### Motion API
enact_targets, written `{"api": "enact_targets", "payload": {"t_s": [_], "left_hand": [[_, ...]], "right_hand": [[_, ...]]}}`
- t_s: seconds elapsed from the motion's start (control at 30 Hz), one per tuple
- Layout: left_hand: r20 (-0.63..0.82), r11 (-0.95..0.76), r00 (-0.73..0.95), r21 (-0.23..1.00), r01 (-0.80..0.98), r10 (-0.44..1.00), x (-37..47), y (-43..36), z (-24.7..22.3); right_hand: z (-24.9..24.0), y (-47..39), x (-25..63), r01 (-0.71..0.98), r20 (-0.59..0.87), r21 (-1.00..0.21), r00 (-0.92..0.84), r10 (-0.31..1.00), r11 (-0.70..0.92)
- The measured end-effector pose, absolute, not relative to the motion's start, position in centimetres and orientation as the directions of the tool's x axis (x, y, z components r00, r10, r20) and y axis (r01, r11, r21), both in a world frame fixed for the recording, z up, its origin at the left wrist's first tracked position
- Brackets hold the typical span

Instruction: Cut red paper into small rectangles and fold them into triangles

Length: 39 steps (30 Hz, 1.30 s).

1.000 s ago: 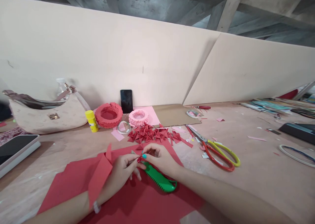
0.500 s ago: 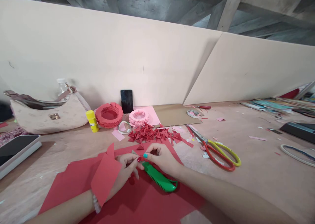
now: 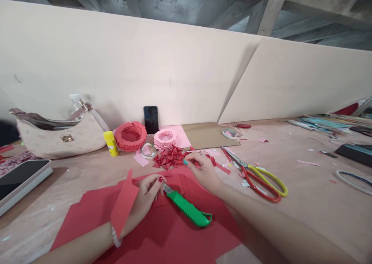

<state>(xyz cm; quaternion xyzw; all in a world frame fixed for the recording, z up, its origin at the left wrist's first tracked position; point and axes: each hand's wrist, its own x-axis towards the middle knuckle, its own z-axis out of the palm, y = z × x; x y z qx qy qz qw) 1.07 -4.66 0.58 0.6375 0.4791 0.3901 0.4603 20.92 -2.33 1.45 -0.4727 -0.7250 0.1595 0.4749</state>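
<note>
My left hand (image 3: 147, 194) has its fingers drawn together near the blade end of a green utility knife (image 3: 188, 209). A piece of red paper (image 3: 124, 202) rests against this hand, by the thumb side and wrist. My right hand (image 3: 203, 171) is over the right part of a pile of small folded red paper triangles (image 3: 168, 157). Its fingers are curled in a pinch; whatever is between them is hidden. The knife lies on large red paper sheets (image 3: 162, 237) spread below both hands.
Large scissors (image 3: 255, 175) with red and yellow handles lie at right among paper scraps. A red paper ring (image 3: 130, 144), pink paper ring (image 3: 165, 146), yellow glue stick (image 3: 111, 144), phone (image 3: 151, 119) and handbag (image 3: 64, 140) stand along the back. Brown cardboard (image 3: 203, 136) lies behind the pile.
My right hand has moved away from my left, forward and to the right, over the folded pieces. My left hand stays near the knife with the red paper against it.
</note>
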Motion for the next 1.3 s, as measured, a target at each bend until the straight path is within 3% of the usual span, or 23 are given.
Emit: {"api": "enact_targets", "payload": {"t_s": [0.1,0.2,0.33,0.4,0.57,0.7,0.87,1.17,1.23,1.3], "left_hand": [[0.039,-0.073,0.186,0.981,0.181,0.982,1.2,-4.2,0.9],[0.048,-0.067,0.164,0.991,0.116,0.985,0.9,-3.8,0.5],[0.018,-0.024,0.149,0.999,0.039,0.989,0.7,-3.5,-0.3],[-0.001,-0.001,0.142,1.0,0.013,0.99,0.7,-3.4,-0.5],[-0.059,0.076,0.129,0.988,-0.134,0.99,0.6,-3.4,-0.3],[-0.051,0.081,0.116,0.959,-0.272,0.992,0.4,-3.3,-0.1],[-0.09,0.103,0.051,0.921,-0.375,0.995,0.3,-3.1,0.0],[-0.122,0.129,0.041,0.915,-0.381,0.992,0.5,-2.5,-0.4],[-0.095,0.108,0.056,0.938,-0.329,0.994,0.4,-2.5,-0.8],[-0.013,0.022,0.055,0.986,-0.164,0.998,0.3,-2.5,-1.1]], "right_hand": [[0.6,-0.9,22.3,0.686,0.631,-0.521,-0.091,0.77,0.508],[-0.2,-0.6,22.4,0.831,0.61,-0.36,-0.133,0.781,0.423],[0.0,-2.1,21.1,0.768,0.48,-0.258,-0.425,0.768,0.586],[0.3,-2.9,20.5,0.7,0.403,-0.315,-0.513,0.758,0.641],[-0.4,-3.1,20.4,0.702,0.313,-0.371,-0.522,0.794,0.608],[-1.2,-2.5,20.6,0.693,0.311,-0.411,-0.504,0.805,0.593],[-1.1,-2.2,20.7,0.645,0.349,-0.55,-0.398,0.848,0.53],[-1.4,-1.8,21.0,0.491,0.31,-0.754,-0.322,0.895,0.437],[-1.5,-1.7,21.0,0.493,0.311,-0.762,-0.288,0.906,0.419],[-1.5,-1.7,20.9,0.5,0.316,-0.766,-0.255,0.914,0.404]]}}
